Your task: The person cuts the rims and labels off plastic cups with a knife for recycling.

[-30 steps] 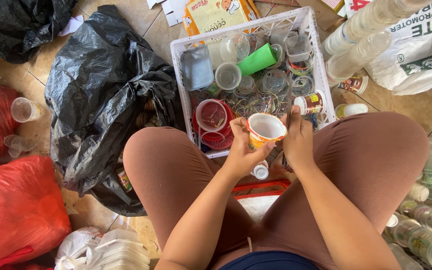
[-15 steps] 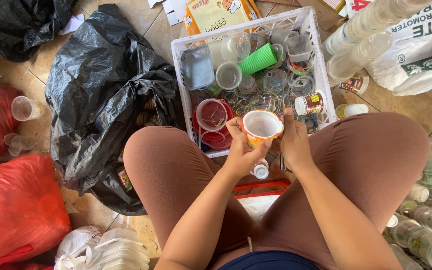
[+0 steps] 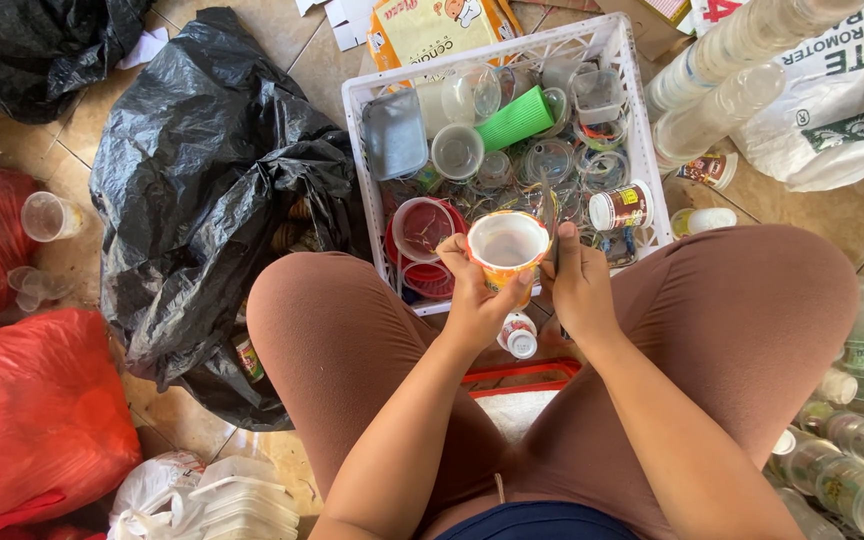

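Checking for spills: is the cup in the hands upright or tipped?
Upright. The cup has its round mouth facing the camera, held by the left hand; its inside looks pale and bare.

Orange-yellow packet (image 3: 437,30) behind crate; white printed sack (image 3: 842,110) right.

Both legs are covered by close-fitting reddish-brown leggings (image 3: 742,330), smooth and plain, with no pattern or seam detail to be made out. At the waist a strip of dark navy cloth (image 3: 537,522) is seen, and a thin pale cord end (image 3: 499,487) is laid against it. Both forearms are left bare, no sleeves being seen. No ring, watch or bracelet is worn on the left hand (image 3: 477,305) or the right hand (image 3: 580,290).
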